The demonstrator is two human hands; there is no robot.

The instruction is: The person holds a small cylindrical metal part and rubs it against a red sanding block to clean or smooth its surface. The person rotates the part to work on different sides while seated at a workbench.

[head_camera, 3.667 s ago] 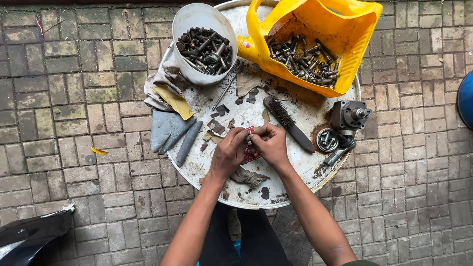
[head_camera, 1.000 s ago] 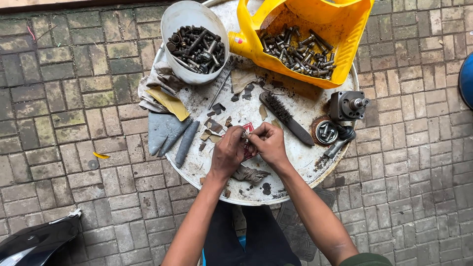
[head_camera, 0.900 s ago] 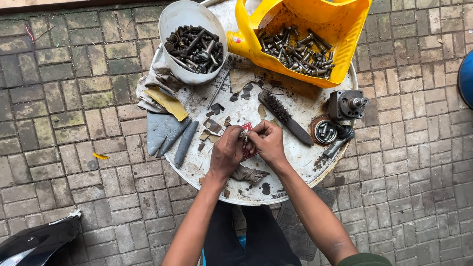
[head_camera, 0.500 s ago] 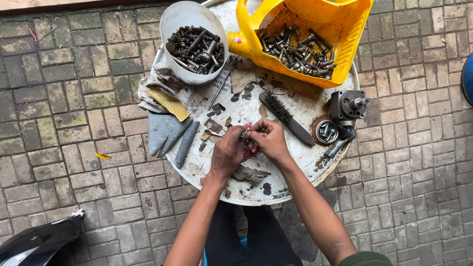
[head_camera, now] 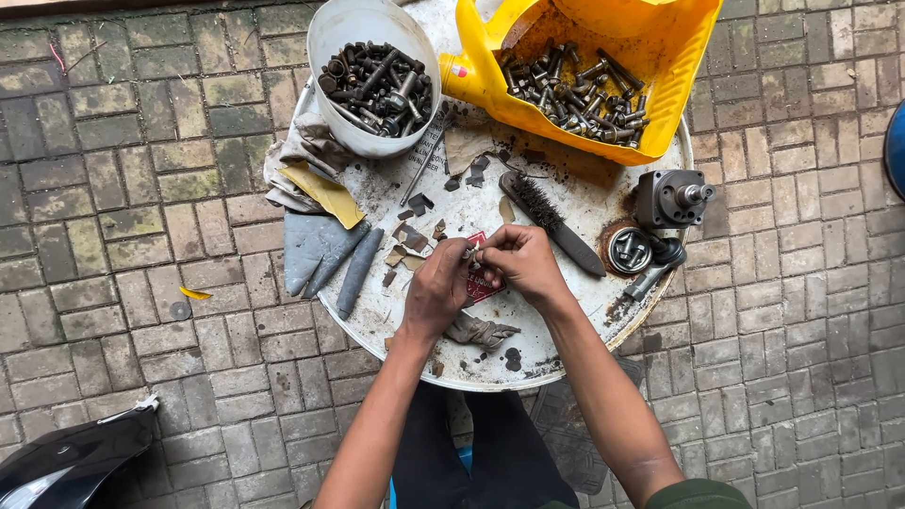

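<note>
A brick floor (head_camera: 113,188) lies all round a round white tabletop (head_camera: 566,349), whose near rim sits just above the person's knees. At its far edge stand a yellow tub (head_camera: 679,85) and a white bowl (head_camera: 325,38), both full of dark bolts. Nearer lie a wire brush (head_camera: 551,221), grey cloths (head_camera: 320,250), a metal housing (head_camera: 674,196) and a rag (head_camera: 476,332). Mid-table, the left hand (head_camera: 438,287) and right hand (head_camera: 518,264) meet, both curled tight, fingertips pinching a small metal part (head_camera: 471,253) over a red scrap (head_camera: 483,281). It looks like cleaning or working one small piece by hand; the next move probably calls for a firm pinch and fine turning. Open room is the bare patch right of the hands; clutter crowds the left and far sides.
</note>
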